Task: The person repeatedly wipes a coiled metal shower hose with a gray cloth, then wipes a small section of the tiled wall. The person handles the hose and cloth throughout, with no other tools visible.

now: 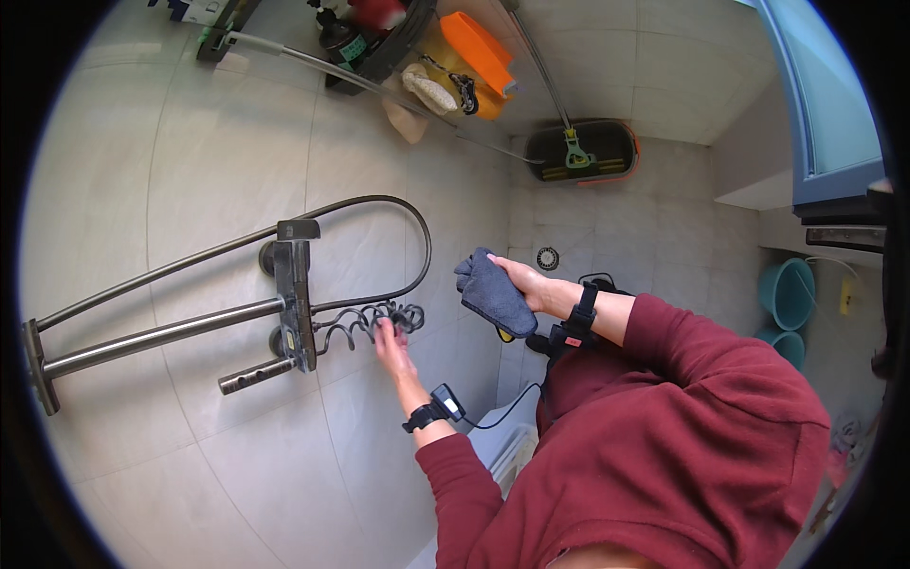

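My right hand (524,284) is closed around a folded dark grey cloth (498,302), held out in front of my body. My left hand (392,353) is raised beside the tiled wall, its fingertips at a dark coiled hose (355,322). Those fingertips are blurred against the coils, so their grip does not show clearly. The hose runs from a dark shower mixer (297,294) on the wall, left of my left hand. A smooth shower hose (417,223) loops above the coils, and a metal riser bar (166,339) stretches left from the mixer.
A black mop bucket (607,152) with a mop in it stands in the far corner. A floor drain (547,258) lies beyond my right hand. Bottles and an orange dustpan-like piece (477,49) sit at the upper wall. Teal buckets (787,292) stand at right, below a blue-framed cabinet (834,180).
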{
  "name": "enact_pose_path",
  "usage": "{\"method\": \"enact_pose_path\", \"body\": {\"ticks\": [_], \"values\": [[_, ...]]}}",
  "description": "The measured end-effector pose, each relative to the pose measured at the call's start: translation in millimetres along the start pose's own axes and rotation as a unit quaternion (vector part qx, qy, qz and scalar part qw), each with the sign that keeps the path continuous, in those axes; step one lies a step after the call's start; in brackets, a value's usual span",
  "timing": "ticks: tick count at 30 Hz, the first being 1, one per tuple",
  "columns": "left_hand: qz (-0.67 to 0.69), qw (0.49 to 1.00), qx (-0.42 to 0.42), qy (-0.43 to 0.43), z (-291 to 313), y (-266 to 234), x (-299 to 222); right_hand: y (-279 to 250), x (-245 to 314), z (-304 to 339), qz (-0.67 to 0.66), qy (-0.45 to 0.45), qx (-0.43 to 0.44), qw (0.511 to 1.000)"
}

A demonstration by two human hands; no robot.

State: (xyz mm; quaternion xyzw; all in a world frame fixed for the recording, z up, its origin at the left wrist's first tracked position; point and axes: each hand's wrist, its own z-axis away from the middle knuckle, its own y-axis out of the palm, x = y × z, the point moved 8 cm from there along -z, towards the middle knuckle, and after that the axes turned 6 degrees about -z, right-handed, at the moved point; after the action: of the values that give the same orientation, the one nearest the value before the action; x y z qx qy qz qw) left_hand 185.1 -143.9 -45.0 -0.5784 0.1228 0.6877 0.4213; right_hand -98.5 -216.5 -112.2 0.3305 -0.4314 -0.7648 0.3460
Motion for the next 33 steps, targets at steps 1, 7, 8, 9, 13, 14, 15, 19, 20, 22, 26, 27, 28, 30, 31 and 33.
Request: {"method": "enact_pose_path", "body": {"ticks": [1, 7, 8, 9, 13, 14, 15, 19, 20, 22, 26, 27, 28, 30, 31, 33], "values": [[-0.008, 0.999, -0.02, -0.033, 0.8, 4.7, 9.5, 1.6, -0.2, 1.1, 0.001, 0.006, 0.006, 1.0], [-0.103, 0.988, -0.059, 0.097, 41.5, 23.0, 2.6, -8.6, 16.0, -3.6, 0.025, -0.019, -0.04, 0.999], [-0.113, 0.985, -0.058, 0.113, 47.9, 19.9, -4.1, -10.2, 16.6, -4.0, 0.043, -0.015, -0.047, 0.998], [-0.124, 0.982, -0.058, 0.129, 55.1, 16.7, -11.3, -8.5, 15.7, -5.4, 0.062, -0.01, -0.048, 0.997], [0.001, 0.987, -0.076, 0.144, 92.0, 3.0, -18.1, 9.8, 5.3, -4.2, 0.168, -0.011, -0.066, 0.983], [0.067, 0.987, -0.075, 0.127, 101.0, 2.3, -12.8, 18.0, 2.6, -2.8, 0.231, -0.018, -0.077, 0.97], [0.133, 0.982, -0.07, 0.113, 109.5, 2.4, -7.9, 23.2, -0.3, 0.4, 0.297, -0.027, -0.117, 0.947], [0.177, 0.977, -0.066, 0.101, 129.1, 8.7, -7.2, 103.6, -24.2, 11.4, 0.505, -0.238, -0.021, 0.829], [0.195, 0.974, -0.066, 0.091, 130.0, 11.3, -7.9, 139.9, -39.3, 24.0, 0.637, -0.342, 0.072, 0.687], [0.252, 0.962, -0.072, 0.071, 127.3, 15.8, -9.5, 170.6, -88.4, 36.2, 0.784, -0.371, 0.178, 0.465], [0.224, 0.951, -0.159, 0.138, 126.6, 1.4, -21.8, 176.3, -115.9, 14.9, 0.808, -0.347, 0.15, 0.452], [0.206, 0.957, -0.161, 0.124, 125.5, -1.0, -18.8, 175.8, -113.5, 6.1, 0.805, -0.36, 0.136, 0.451], [0.187, 0.964, -0.176, 0.07, 125.9, -3.3, -8.0, 173.7, -110.5, -1.5, 0.804, -0.372, 0.13, 0.445], [0.163, 0.971, -0.146, 0.093, 126.8, -0.3, -6.6, 164.7, -99.4, -22.0, 0.826, -0.358, 0.095, 0.425], [0.155, 0.969, -0.135, 0.137, 128.6, 1.2, -10.5, 160.1, -91.0, -30.4, 0.836, -0.346, 0.07, 0.421], [0.216, 0.961, -0.122, 0.122, 124.0, 4.6, -3.3, 151.3, -68.4, -43.3, 0.809, -0.281, 0.023, 0.517]]}}
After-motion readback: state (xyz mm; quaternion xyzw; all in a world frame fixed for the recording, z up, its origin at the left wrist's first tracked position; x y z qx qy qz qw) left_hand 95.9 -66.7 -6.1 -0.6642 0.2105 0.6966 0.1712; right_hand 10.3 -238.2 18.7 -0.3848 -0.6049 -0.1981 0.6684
